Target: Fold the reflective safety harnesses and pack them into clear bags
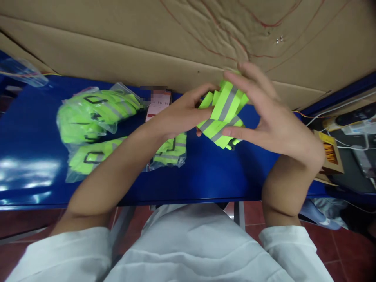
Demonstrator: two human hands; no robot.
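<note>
Neon vest [223,117] pinched between our left hand [179,117] and right hand [273,121]; we keep folds tight, stripes aligned.

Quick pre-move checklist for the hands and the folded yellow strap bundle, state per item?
1. Both hands on the strap bundle: ok, left hand and right hand grip it from each side.
2. Bundle lifted off the blue table: ok.
3. Bundle folded tight: not ok, loose ends stick out at the top.
4. Bagged bundles apart from the hands: ok, lying to the left.
5. Black buckle position: cannot tell, mostly hidden.
</note>
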